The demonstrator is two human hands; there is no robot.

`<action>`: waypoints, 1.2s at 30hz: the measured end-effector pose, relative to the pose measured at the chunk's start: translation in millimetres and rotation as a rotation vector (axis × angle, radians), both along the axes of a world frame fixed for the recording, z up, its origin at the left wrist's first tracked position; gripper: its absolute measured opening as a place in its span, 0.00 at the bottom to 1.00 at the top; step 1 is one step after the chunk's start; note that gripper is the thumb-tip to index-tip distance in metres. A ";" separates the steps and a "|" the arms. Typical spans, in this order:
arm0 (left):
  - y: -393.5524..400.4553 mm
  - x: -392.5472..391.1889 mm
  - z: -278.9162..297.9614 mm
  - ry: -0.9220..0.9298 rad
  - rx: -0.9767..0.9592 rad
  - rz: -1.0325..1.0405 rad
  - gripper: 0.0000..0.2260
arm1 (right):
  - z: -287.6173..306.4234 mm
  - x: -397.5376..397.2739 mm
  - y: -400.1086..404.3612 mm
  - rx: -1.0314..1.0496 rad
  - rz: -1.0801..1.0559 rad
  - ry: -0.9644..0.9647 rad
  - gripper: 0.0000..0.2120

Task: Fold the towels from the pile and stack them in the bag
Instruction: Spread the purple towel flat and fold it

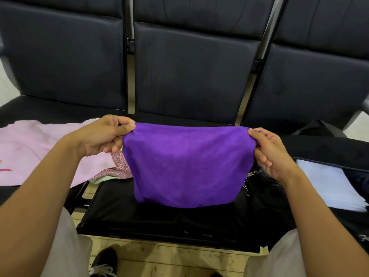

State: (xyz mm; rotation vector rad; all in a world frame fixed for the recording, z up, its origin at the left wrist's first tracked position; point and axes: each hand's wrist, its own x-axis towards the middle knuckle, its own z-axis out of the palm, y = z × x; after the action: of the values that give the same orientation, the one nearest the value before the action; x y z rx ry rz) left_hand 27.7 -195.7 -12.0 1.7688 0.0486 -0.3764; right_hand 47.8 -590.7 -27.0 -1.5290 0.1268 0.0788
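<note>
Both bare forearms fill the lower corners, at seven and five o'clock, with pale grey trouser legs beneath them and a black lace-up shoe (104,261) on the worn yellowish floor (169,260) at six o'clock. At nine o'clock a crumpled pile of towels (46,150) lies on the left-hand black padded seat (40,108): a large pale pink cloth on top, with a pink speckled cloth (119,164) and a pale green edge peeking out at its right end, just beside the gap between seats. Next comes the left hand (101,134), thumb and curled fingers pinched shut on the upper left corner of a purple terry towel (187,166). That towel hangs spread in the centre, held up in the air over the middle black seat (139,214), its top edge stretched between the two hands and its lower edge drooping close to the cushion; whether it touches cannot be told. At three o'clock the right hand (273,154) pinches the upper right corner between thumb and forefinger, the other fingers loosely curled below. Beyond it, at four o'clock, an open black fabric bag (327,146) sits on the right-hand seat with a folded pale blue-white cloth (329,184) lying inside it. Dark padded seat backs (191,72) span twelve o'clock.
</note>
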 end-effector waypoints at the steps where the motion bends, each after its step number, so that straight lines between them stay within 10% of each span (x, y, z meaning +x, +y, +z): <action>1: -0.2 1.0 -0.5 0.033 -0.018 0.023 0.09 | -2.2 1.4 1.4 -0.067 0.026 0.015 0.10; 4: -1.6 6.8 -11.6 0.028 -0.005 0.055 0.09 | -14.8 7.0 9.0 -0.167 0.088 0.018 0.07; 10: -14.6 17.5 -15.2 -0.819 0.257 0.346 0.09 | -11.2 20.1 23.5 -0.324 -0.132 -0.615 0.05; 13: -13.5 14.8 -17.8 -0.940 0.305 0.330 0.11 | -5.2 15.4 24.7 -0.324 -0.191 -0.698 0.04; 28: 5.9 -18.4 -125.5 -0.202 0.811 -0.496 0.07 | -103.6 -15.5 15.0 -1.284 0.698 -0.094 0.04; 36: 12.8 -52.4 -141.4 -0.122 0.843 -0.593 0.09 | -111.0 -58.2 12.8 -1.376 0.824 0.028 0.03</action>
State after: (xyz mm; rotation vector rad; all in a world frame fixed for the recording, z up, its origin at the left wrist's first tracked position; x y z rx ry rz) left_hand -24.8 -182.9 -153.4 2.6304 -0.4786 -0.7448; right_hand -10.4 -577.9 -138.0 -2.8607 -0.5580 0.7977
